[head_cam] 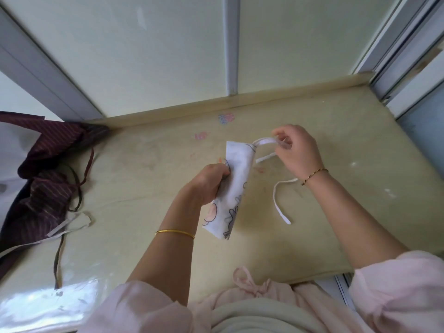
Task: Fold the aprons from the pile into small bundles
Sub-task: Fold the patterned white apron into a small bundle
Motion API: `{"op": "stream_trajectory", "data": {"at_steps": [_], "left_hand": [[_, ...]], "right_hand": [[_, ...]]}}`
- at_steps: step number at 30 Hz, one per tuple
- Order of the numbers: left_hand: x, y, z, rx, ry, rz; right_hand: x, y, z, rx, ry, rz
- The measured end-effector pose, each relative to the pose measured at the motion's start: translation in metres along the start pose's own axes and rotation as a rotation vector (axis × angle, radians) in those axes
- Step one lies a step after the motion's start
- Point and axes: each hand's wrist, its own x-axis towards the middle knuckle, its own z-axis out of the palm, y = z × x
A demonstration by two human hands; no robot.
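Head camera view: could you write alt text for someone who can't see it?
A person's left hand grips a white printed apron folded into a narrow bundle over a yellowish table, while the right hand pinches its white strap. A pile of dark striped aprons lies at the table's left edge.

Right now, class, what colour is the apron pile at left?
The heaped fabric apron pile is maroon with thin stripes; head view.
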Motion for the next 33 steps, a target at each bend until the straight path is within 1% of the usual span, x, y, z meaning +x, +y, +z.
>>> {"op": "stream_trajectory", "data": {"at_steps": [2,4,7,10,12,15,17,19,22,24,26,29,33], "left_hand": [[0.0,0.0,-0.002,-0.026,0.032,-0.004],[0.001,0.0,-0.004,-0.055,0.051,0.0],[0.002,0.001,-0.007,-0.137,0.046,0.006],[0.003,0.002,-0.008,-0.201,0.022,0.015],[0.003,0.003,-0.007,-0.214,0.007,0.025],[0.004,0.003,-0.009,-0.247,0.0,0.029],[0.005,0.003,-0.01,-0.285,-0.04,0.011],[0.005,0.003,-0.008,-0.334,-0.115,-0.013],[0.003,0.006,-0.006,-0.424,-0.281,-0.035],[0.002,0.007,-0.005,-0.46,-0.351,-0.016],[0.001,0.006,-0.005,-0.467,-0.374,-0.002],[-0.002,0.002,-0.002,-0.396,-0.369,0.026],[-0.002,0.0,0.004,-0.343,-0.356,0.122]], "right_hand": [[-0.001,-0.006,0.001,0.042,0.014,-0.02],[0.001,-0.011,0.0,0.035,0.031,-0.057],[0.004,-0.016,0.0,0.055,0.03,-0.044],[0.005,-0.018,0.006,0.163,-0.057,0.035],[0.007,-0.017,0.01,0.185,-0.106,0.09],[0.005,-0.02,0.012,0.201,-0.149,0.105],[0.0,-0.022,0.015,0.265,-0.205,0.138],[-0.007,-0.024,0.02,0.354,-0.278,0.17],[-0.016,-0.025,0.03,0.411,-0.341,0.235],[-0.021,-0.024,0.036,0.431,-0.35,0.267],[-0.024,-0.022,0.042,0.466,-0.364,0.321],[-0.022,-0.019,0.045,0.504,-0.422,0.424],[-0.017,-0.014,0.05,0.529,-0.437,0.621]]}}
